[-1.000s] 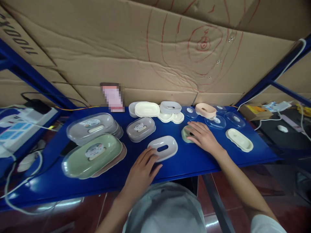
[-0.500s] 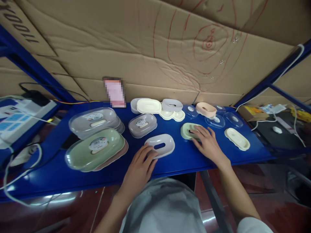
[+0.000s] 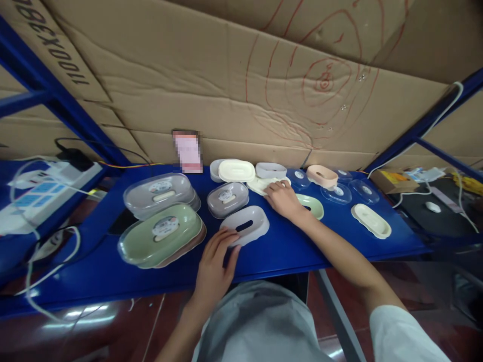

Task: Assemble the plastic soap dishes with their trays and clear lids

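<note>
My left hand (image 3: 217, 259) grips the near left end of a light grey oval dish (image 3: 256, 226) with a dark slot in its floor; the fingers reach over the rim and the thumb rests at the front edge. My right hand (image 3: 285, 201) is stretched toward the back, its fingers bent down onto a cream oval insert (image 3: 256, 186); the fingertips are partly hidden. Under the right wrist sits a green oval dish (image 3: 315, 207), partly covered by the arm. Behind the cream insert stands another grey slotted dish (image 3: 270, 170).
At left lie a green tray with clear cover (image 3: 160, 236) and a grey covered tray (image 3: 158, 193). A smaller grey covered dish (image 3: 228, 199), cream tray (image 3: 237, 171), peach dish (image 3: 322, 176), clear lids (image 3: 335, 193) and cream piece (image 3: 371, 221) spread across the blue table (image 3: 290, 251).
My right hand has left the green dish and moved left and back onto the cream insert. My left hand stays at the grey dish, which now looks more tilted. The view has shifted slightly.
</note>
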The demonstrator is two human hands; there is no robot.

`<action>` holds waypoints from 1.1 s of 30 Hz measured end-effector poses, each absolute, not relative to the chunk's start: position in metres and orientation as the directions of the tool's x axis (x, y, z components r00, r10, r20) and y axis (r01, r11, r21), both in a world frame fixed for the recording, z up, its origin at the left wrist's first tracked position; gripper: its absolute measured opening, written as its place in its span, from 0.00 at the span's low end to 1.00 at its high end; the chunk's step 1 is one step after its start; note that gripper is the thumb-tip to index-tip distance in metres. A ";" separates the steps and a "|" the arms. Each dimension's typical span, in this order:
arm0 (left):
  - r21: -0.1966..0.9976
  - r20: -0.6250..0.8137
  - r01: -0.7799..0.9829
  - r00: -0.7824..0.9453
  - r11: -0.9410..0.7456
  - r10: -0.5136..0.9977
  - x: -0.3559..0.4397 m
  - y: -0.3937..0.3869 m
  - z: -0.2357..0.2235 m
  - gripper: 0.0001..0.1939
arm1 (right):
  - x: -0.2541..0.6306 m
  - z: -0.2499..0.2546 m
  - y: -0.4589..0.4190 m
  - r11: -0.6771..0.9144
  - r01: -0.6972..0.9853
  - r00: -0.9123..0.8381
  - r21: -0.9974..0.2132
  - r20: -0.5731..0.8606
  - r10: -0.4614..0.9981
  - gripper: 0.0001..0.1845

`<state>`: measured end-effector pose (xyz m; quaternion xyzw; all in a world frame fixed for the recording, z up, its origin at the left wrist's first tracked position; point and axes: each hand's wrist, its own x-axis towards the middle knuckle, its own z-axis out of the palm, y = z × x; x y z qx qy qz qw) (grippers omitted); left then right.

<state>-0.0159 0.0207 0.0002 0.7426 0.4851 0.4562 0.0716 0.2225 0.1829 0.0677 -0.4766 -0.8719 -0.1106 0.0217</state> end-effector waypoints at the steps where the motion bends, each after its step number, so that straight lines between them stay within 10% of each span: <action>1: 0.563 0.610 0.647 0.093 -0.514 0.787 -0.016 0.020 0.000 0.14 | 0.230 0.068 0.168 0.532 0.828 -0.557 0.175 0.144 0.818 0.13; 15: 0.475 0.629 0.690 0.168 -0.546 0.759 -0.005 0.021 0.003 0.14 | 0.272 0.032 0.046 0.727 0.676 -0.555 -0.117 0.568 0.607 0.18; 19: 0.417 0.570 0.692 0.306 -0.589 0.763 0.002 0.027 0.009 0.13 | 0.273 0.032 0.059 0.770 0.631 -0.659 -0.097 0.457 0.597 0.32; 29: 0.346 0.503 0.691 0.435 -0.635 0.747 0.003 0.029 0.007 0.12 | 0.274 0.041 0.083 0.818 0.550 -0.733 -0.169 0.372 0.570 0.18; 33: 0.414 0.472 0.670 0.420 -0.616 0.775 0.001 0.026 0.005 0.14 | 0.304 0.072 0.153 0.518 0.833 -0.467 -0.194 0.256 0.846 0.22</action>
